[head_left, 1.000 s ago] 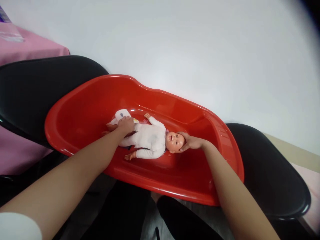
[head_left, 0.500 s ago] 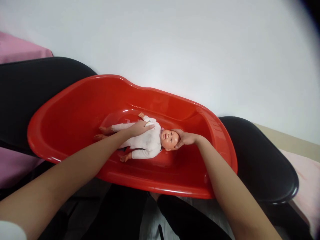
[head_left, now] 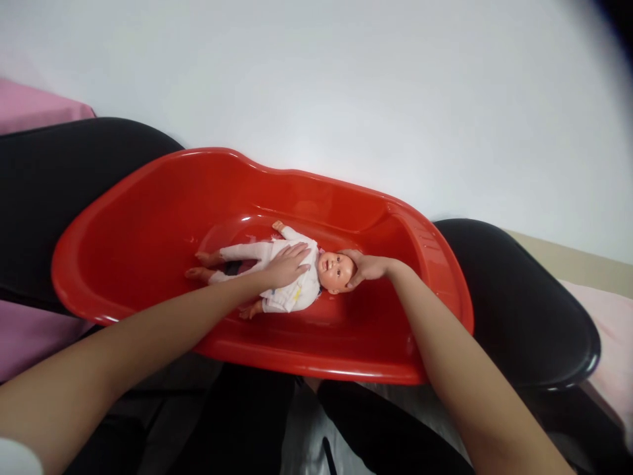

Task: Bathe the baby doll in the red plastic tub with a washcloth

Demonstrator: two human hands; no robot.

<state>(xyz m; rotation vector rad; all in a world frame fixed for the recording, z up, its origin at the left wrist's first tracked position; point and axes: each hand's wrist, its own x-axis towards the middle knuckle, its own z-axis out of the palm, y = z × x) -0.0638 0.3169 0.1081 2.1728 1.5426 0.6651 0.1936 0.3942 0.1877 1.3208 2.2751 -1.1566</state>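
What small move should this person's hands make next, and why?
Probably a gentle slide of the left hand down the doll, drawing the white patterned cloth along. That hand lies palm-down on the cloth, which covers part of the doll's chest, while the right hand cups the head, so the doll seems steadied in the red tub.

Soft, even light brightens the white wall (head_left: 316,86), while the area below the red baby bathtub (head_left: 119,237) falls into dim shadow. Small glints mark the tub's glossy rim and inner side, and the doll (head_left: 302,290) looks slightly soft in fine detail. Wide-angle distortion bends the outer edges, with blackness darkening the upper right corner.
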